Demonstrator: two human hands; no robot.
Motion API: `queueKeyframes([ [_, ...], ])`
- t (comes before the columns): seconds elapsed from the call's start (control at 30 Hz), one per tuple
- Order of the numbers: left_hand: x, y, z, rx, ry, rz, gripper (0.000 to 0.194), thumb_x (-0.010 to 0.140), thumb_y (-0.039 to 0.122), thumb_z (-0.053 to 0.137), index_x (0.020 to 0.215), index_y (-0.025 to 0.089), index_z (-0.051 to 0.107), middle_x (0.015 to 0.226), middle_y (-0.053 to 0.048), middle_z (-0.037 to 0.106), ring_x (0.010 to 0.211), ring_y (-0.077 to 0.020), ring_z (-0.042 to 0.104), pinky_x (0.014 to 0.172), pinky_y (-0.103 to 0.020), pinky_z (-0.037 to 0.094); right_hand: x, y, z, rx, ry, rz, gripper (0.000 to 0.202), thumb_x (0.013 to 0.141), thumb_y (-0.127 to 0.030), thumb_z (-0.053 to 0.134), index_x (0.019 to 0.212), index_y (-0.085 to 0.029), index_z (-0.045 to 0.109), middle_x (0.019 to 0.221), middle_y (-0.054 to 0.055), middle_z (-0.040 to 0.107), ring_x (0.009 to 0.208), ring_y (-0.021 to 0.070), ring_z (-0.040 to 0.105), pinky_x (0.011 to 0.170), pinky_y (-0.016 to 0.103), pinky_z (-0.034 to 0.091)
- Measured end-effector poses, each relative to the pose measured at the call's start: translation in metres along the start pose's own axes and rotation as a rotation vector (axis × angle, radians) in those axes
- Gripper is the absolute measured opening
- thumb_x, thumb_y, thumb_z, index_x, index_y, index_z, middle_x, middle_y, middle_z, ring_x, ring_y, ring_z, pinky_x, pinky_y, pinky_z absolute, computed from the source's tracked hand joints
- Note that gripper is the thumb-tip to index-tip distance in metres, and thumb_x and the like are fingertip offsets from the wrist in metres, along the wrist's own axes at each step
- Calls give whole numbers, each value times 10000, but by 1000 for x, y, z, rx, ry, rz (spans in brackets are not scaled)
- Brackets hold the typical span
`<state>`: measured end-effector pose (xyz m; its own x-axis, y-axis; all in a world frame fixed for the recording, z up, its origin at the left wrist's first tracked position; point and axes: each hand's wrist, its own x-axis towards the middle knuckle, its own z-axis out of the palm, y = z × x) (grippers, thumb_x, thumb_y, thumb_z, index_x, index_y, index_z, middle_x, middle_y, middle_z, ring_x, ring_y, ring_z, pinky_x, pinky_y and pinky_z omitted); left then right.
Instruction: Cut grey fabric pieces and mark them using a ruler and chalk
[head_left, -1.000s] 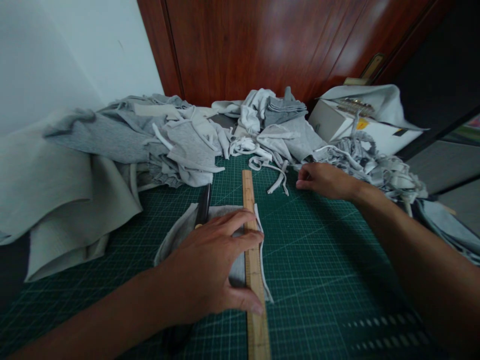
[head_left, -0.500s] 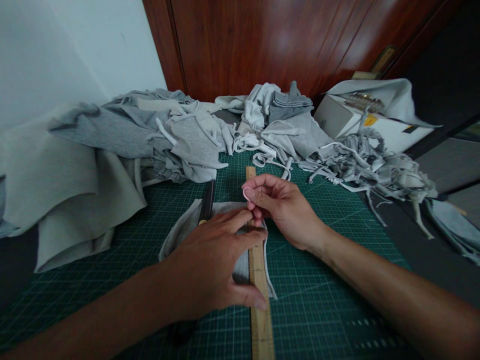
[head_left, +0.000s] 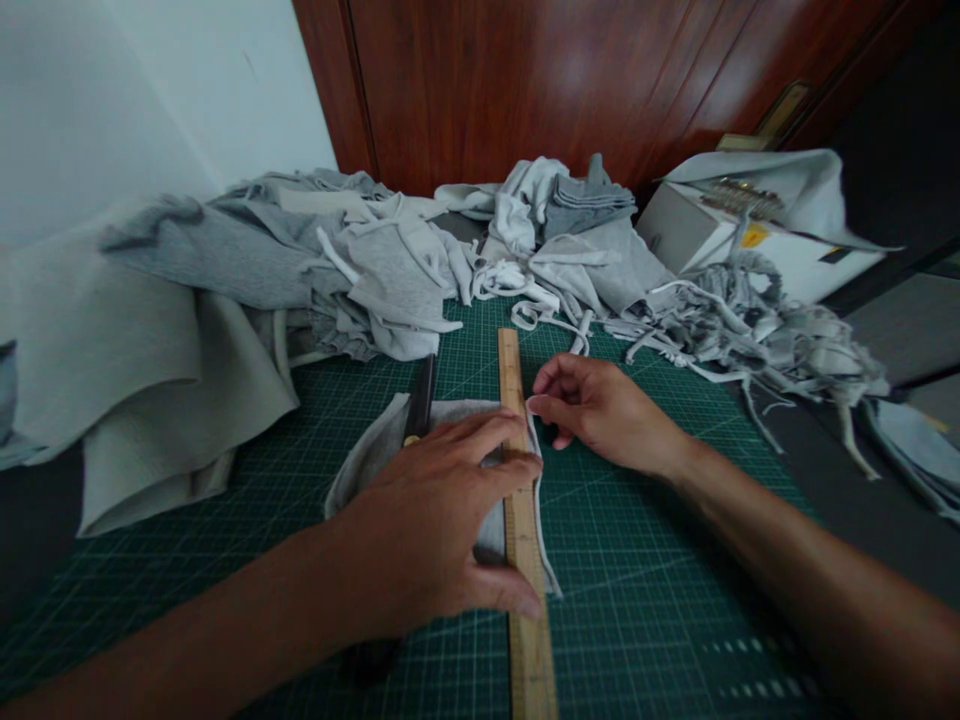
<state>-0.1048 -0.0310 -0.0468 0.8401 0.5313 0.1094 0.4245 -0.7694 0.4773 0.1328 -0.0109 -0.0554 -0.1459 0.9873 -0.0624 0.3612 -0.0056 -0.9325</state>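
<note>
green mat (head_left: 652,590) beneath, our spread left hand (head_left: 439,500) seemingly steadies the ruler (head_left: 523,530) on grey fabric (head_left: 491,533); our right hand (head_left: 600,412) curls beside it, any pinch unclear. next likely needs steady pressure.

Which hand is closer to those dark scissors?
The left hand: it lies over the dark scissors, covering their middle. The right hand is farther off, to their right, on the far side of the wooden ruler.
</note>
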Motion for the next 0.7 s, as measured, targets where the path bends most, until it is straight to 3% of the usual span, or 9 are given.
queueKeyframes([
  [0.27, 1, -2, 0, -3, 15, 65, 828, 678, 682, 901, 1323, 210, 688, 1511, -91, 609, 1500, -341, 455, 1278, -492, 323, 1, -7, -4, 28, 42, -19, 99, 872, -247, 759, 897, -164, 712, 750, -8, 714, 479, 77, 635, 460, 197, 568],
  [0.43, 2, -3, -1, 19, -13, 65, 825, 705, 713, 863, 1343, 226, 669, 1582, -91, 569, 1542, -362, 395, 1264, -559, 302, 1, -17, -10, 44, -10, -6, 160, 830, -262, 804, 932, -161, 735, 737, -7, 723, 496, 92, 642, 492, 223, 597],
  [0.7, 5, 1, -4, 32, -60, 9, 826, 672, 665, 878, 1335, 219, 664, 1652, -89, 506, 1550, -407, 360, 1235, -651, 302, 12, -27, -21, -130, -90, 13, 90, 827, -210, 769, 876, -179, 700, 625, -25, 669, 440, 83, 535, 368, 197, 402],
])
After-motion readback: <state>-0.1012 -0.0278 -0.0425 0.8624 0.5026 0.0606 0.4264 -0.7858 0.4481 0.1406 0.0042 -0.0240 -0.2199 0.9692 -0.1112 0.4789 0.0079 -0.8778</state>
